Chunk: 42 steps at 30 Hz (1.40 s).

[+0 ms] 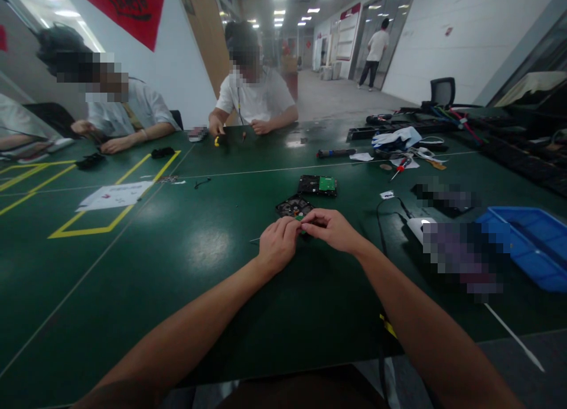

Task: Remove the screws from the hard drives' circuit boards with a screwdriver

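Fingertips of my left hand (279, 242) and my right hand (333, 228) meet, closed in a pinch, around a small green circuit board (300, 218). Most of that board is hidden behind the fingers. Just beyond them lies an opened black hard drive casing (293, 205), its inside facing up. Farther back a second hard drive (317, 185) rests flat, a green board showing on its right half. A thin metal rod (254, 240) sticks out to the left of my left hand; its other end is hidden.
The green tabletop (212, 314) carries a blue plastic bin (531, 244) and a phone (445, 198) at right. Behind them lie a red screwdriver (401, 168), a cloth (396, 138) and cables. Paper (116, 195) lies left. Two people sit across, another at the far left; one walks beyond.
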### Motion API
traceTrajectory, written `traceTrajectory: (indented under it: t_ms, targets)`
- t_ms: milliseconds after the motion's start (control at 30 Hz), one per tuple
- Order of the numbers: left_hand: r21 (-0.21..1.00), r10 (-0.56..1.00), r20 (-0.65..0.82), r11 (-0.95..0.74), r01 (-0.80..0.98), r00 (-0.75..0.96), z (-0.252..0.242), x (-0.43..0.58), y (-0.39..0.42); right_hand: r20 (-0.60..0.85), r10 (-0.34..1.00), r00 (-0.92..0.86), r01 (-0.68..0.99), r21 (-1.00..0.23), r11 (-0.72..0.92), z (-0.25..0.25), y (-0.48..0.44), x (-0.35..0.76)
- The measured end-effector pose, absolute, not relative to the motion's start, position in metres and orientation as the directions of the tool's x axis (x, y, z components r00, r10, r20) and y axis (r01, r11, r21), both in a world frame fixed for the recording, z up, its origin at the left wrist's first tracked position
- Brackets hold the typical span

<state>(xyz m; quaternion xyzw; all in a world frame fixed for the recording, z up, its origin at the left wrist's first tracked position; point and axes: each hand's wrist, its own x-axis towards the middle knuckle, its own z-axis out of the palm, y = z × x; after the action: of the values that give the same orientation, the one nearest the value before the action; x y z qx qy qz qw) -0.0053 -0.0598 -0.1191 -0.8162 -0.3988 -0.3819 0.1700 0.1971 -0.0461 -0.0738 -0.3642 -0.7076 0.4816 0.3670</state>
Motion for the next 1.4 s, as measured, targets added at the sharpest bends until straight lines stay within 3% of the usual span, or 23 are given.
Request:
traceTrajectory:
  t_ms: [400,633,733,800,900,967,1033,1167,1267,1367,1400]
  targets:
    - [0.017,0.478,0.765,-0.685,0.728,0.432,-0.118,-0.014,-0.059,0.024,0.872,-0.489,0.161,-0.98,0.118,-0.071,-0.045,0.201]
    - [0.026,0.523,0.734,-0.661,0.75,0.434,-0.119,-0.012,-0.057,0.036,0.856,-0.516,0.223,-0.959,0.176,-0.069,-0.047,0.204]
    - [0.009,0.543,0.709,-0.645,0.764,0.451,-0.118,-0.012,-0.057,0.04,0.851,-0.524,0.425,-0.853,0.302,-0.056,-0.049,0.212]
    - [-0.002,0.556,0.684,-0.645,0.764,0.472,-0.118,-0.012,-0.056,0.056,0.888,-0.456,0.664,-0.643,0.382,-0.044,-0.051,0.225]
    - [-0.023,0.565,0.636,-0.668,0.744,0.526,-0.119,-0.013,-0.055,0.155,0.977,-0.148,0.93,-0.315,0.19,-0.029,-0.055,0.259]
    - [-0.041,0.582,0.592,-0.668,0.743,0.557,-0.119,-0.013,-0.056,0.269,0.962,0.043,0.984,-0.177,0.005,-0.026,-0.063,0.289]
    - [-0.059,0.584,0.554,-0.683,0.728,0.593,-0.119,-0.014,-0.057,0.283,0.939,0.196,0.98,-0.094,-0.177,-0.029,-0.076,0.319]
    - [-0.082,0.559,0.525,-0.718,0.691,0.642,-0.118,-0.012,-0.059,0.235,0.781,0.578,0.81,-0.05,-0.584,-0.045,-0.106,0.36]
    - [-0.073,0.57,0.524,-0.71,0.701,0.632,-0.117,-0.012,-0.06,0.078,0.783,0.617,0.787,-0.035,-0.616,-0.047,-0.12,0.367]
    - [-0.066,0.578,0.525,-0.704,0.707,0.625,-0.118,-0.012,-0.059,0.059,0.789,0.612,0.791,-0.035,-0.611,-0.038,-0.124,0.36]
    - [-0.063,0.576,0.529,-0.706,0.706,0.623,-0.118,-0.012,-0.059,0.112,0.787,0.607,0.794,-0.046,-0.606,-0.033,-0.124,0.357]
